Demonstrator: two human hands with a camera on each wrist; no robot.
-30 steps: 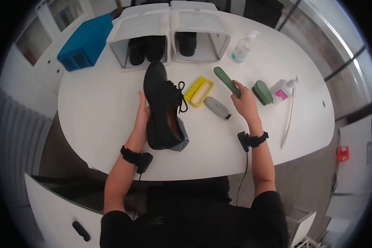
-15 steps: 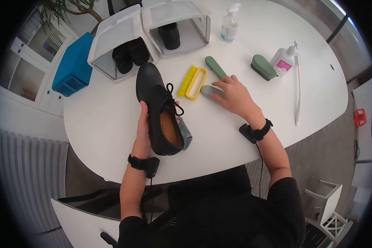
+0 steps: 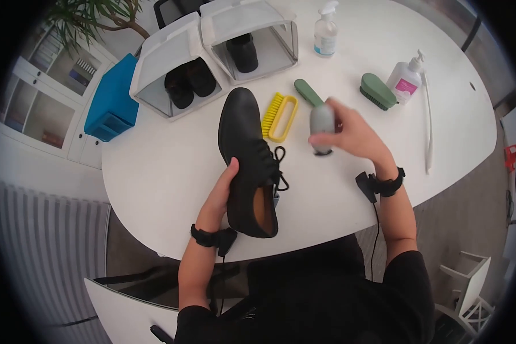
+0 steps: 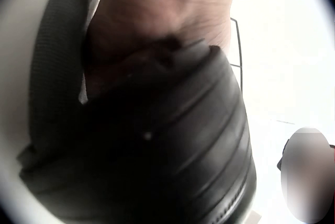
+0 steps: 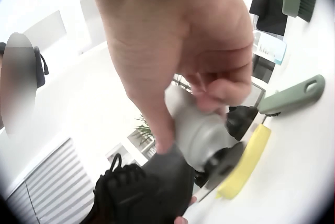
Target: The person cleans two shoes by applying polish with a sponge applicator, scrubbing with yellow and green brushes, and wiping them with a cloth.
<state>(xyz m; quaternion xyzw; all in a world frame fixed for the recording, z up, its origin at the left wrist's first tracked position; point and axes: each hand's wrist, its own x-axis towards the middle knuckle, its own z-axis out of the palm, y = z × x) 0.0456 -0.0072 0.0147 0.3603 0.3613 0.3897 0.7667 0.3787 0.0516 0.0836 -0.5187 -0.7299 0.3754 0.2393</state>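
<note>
My left hand [image 3: 223,192] grips a black lace-up shoe [image 3: 249,160] from its left side and holds it over the white table [image 3: 155,172], toe pointing away. The left wrist view is filled by the shoe's sole [image 4: 172,150] under my palm. My right hand [image 3: 350,135] holds a grey bottle-shaped applicator [image 3: 322,123] lifted above the table, just right of the shoe. In the right wrist view my fingers [image 5: 230,85] curl round the grey applicator [image 5: 201,135], with the shoe [image 5: 136,192] below it.
A yellow brush [image 3: 280,116] and a green long-handled brush [image 3: 308,92] lie behind the shoe. A green oval brush [image 3: 378,90], a pump bottle [image 3: 406,75], a spray bottle [image 3: 325,31] and a white shoehorn [image 3: 429,132] lie right. Two clear shoe boxes [image 3: 212,51] stand at the back.
My right hand let go of the green brush, reached to the grey applicator on the table, and has picked it up. The shoe moved nearer to me in my left hand.
</note>
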